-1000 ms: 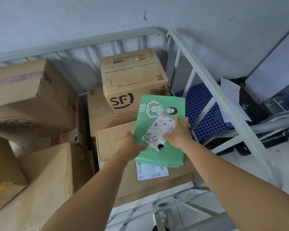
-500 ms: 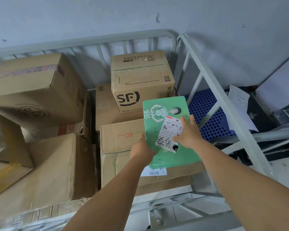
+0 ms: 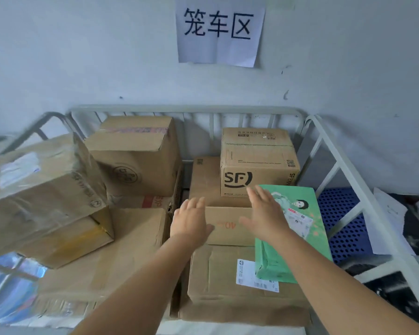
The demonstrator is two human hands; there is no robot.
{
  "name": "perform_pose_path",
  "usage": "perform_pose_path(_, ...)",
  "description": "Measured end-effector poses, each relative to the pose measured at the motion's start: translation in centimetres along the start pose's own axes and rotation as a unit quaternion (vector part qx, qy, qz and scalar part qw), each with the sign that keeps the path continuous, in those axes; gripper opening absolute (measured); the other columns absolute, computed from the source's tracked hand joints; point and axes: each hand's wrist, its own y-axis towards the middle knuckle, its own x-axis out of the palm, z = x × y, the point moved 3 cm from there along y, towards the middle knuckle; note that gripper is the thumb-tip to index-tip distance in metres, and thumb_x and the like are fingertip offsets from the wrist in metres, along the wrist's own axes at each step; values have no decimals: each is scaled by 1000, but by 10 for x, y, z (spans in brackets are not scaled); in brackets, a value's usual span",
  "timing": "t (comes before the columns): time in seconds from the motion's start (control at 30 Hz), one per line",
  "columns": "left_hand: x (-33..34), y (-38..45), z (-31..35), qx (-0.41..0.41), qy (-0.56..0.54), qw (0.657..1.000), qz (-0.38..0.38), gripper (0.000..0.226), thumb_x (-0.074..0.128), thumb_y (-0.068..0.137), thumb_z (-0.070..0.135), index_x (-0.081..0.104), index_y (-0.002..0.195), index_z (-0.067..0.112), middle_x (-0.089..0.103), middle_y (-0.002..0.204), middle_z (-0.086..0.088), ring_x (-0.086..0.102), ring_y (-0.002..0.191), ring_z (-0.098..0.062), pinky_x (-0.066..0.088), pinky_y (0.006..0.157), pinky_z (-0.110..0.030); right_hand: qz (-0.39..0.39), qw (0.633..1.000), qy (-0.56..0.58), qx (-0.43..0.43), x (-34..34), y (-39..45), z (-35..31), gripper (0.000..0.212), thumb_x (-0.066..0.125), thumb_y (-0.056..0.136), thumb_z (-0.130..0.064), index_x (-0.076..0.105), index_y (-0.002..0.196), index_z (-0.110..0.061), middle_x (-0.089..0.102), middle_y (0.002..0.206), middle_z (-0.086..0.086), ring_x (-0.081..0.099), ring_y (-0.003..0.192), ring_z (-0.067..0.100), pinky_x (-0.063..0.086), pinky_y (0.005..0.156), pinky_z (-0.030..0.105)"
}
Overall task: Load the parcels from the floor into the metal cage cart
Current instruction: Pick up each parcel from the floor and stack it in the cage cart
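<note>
The cage cart (image 3: pixel 334 170) fills the lower two thirds of the frame, its pale metal rails running along the back wall and down the right side, and it holds a load of cardboard boxes. At lower centre a large flat box (image 3: pixel 228 269) carries a white label (image 3: pixel 252 274) near its front edge, and the green parcel (image 3: pixel 298 240) lies flat on its right part, touching the SF box (image 3: pixel 257 163) that stands behind it at centre right. A tall box (image 3: pixel 136 153) sits at upper centre-left, a tilted box (image 3: pixel 41 180) leans at the left edge, and another wide box (image 3: pixel 111 257) lies low at lower left. The left hand (image 3: pixel 191 221) hovers over the flat box with fingers straight and loosely together, holding nothing. The right hand (image 3: pixel 266 213) hovers beside it, fingers spread apart, over the green parcel's left edge; whether it touches the parcel cannot be told. A paper sign (image 3: pixel 219 32) with three characters hangs on the wall at top centre. A blue perforated mat (image 3: pixel 341 221) shows through the right rails
</note>
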Motion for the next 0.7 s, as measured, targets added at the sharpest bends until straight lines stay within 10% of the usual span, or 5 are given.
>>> perform_pose_path(0.7,-223,-149,-276,-120,-21,968,221,67,51,95,42,24,151,18,30,155,-2,25,143,-23,25,114,-40,77,979,82,-170,-25,-56,-358,71,47,97,-46,17,154,-17,21,160,2,21,146,22,24,116,40)
